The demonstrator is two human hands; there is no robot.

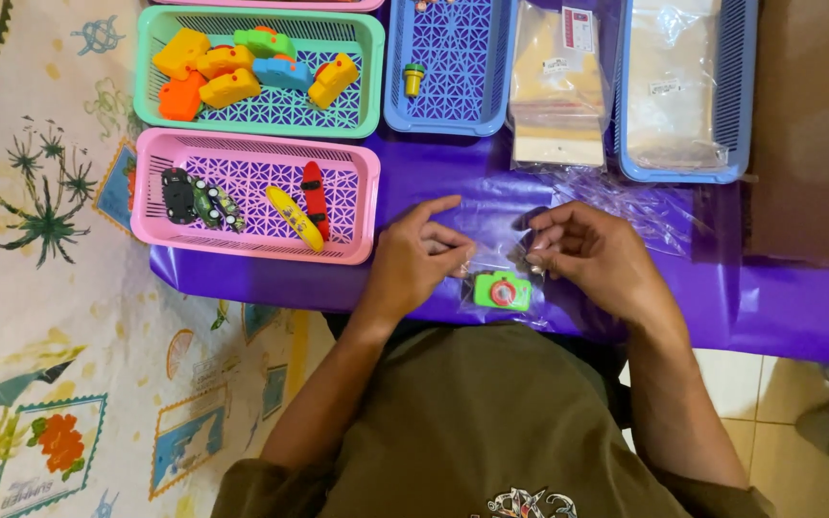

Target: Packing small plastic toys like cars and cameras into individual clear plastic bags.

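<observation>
From the head camera, both hands meet over the purple sheet point(434, 173) covering the bench, just in front of the person's body. The left hand point(419, 259) and the right hand point(587, 251) each pinch the top edge of a small clear bag point(496, 251) between thumb and fingertips, and a little green toy camera point(502, 290) sits low in that bag, between the two hands. The bag looks thin, soft and slippery, so it will likely crumple and slide unless gripped at the mouth; the toy looks light, stiff and not fragile, easy to take by its sides. Beyond the left hand stands a pink basket point(362, 206) with small toy skateboards and cars, behind it a green basket point(362, 67) of bright toy cameras. A blue basket point(491, 96) holds one small yellow piece, and a stack of clear bags point(558, 96) lies beside another blue basket point(736, 96) of bags.
</observation>
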